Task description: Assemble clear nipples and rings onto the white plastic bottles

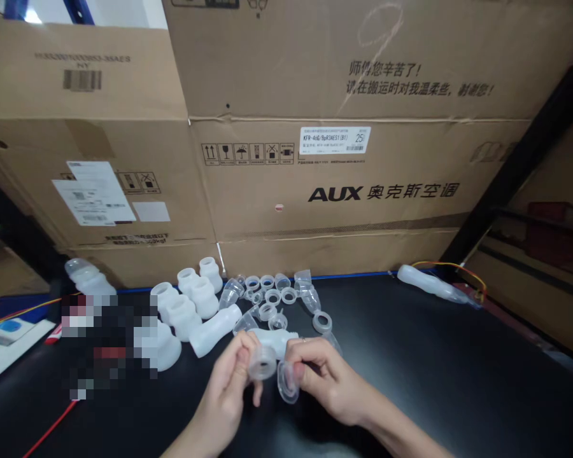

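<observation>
The fingers (242, 356) of the left hand (229, 388) are pinched on a round translucent ring piece (262, 367), while the right hand (327, 381) is closed on a clear soft cup (287, 381) and steadies a white plastic body (277, 340) that lies just behind both, at the near middle of the black table (434, 381). The step in hand looks like fitting these small parts together; the next move probably calls for lining the ring up squarely with its seat and pressing evenly. At twelve o'clock lies a scatter of clear rings (277, 298); at ten o'clock stand white bottle-like bodies (191, 299). Cardboard boxes (344, 191) wall the far edge.
</observation>
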Tool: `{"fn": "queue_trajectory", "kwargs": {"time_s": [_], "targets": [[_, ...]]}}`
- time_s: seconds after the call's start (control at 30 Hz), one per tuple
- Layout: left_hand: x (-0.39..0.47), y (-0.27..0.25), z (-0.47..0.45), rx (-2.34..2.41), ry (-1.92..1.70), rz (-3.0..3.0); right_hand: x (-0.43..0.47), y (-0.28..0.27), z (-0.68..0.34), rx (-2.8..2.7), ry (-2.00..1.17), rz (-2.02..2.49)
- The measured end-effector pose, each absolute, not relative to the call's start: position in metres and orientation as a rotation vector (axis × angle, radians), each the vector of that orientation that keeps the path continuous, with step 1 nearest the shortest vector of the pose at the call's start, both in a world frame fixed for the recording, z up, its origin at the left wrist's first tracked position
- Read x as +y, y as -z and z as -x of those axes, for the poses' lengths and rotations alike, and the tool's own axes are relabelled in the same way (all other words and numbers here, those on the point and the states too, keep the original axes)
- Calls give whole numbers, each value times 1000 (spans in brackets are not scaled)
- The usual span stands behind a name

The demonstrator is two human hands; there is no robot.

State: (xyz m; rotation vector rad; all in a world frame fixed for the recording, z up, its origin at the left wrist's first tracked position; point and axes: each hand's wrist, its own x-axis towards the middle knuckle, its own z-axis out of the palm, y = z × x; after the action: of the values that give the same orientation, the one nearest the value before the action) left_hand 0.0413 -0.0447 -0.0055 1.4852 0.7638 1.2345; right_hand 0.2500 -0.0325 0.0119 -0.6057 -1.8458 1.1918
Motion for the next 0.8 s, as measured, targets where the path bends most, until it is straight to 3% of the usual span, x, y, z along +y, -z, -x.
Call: {"fn": "queue_trajectory", "kwargs": {"time_s": [0.07,0.2,0.33,0.43,0.53,0.67,0.73,0.8], "targets": [[-39,3,-35,787,-1330,-1448,-28,-10,-256,-1826,-1194,673],[-25,-1,-19,1032,-1509,-1805,-12,0,-268,-1893,-723,1038],[-13,10,-8,1269,-1398,-2169,3,9,-282,-1905,-294,1279],[-10,21,-8,1368,-1343,-2224,4,1,-293,-1852,-210,1297],[-14,24,-11,1418,-1403,-2233,-6,-15,-306,-1872,-526,1305],[-23,16,-13,1256,-1407,-2416,-20,-30,-320,-2080,-1623,1280],[-26,14,-13,1112,-1282,-2558,-23,-30,-320,-2136,-1752,1221],[-28,13,-13,1015,-1101,-2672,-21,-29,-316,-2131,-1589,1121]]}}
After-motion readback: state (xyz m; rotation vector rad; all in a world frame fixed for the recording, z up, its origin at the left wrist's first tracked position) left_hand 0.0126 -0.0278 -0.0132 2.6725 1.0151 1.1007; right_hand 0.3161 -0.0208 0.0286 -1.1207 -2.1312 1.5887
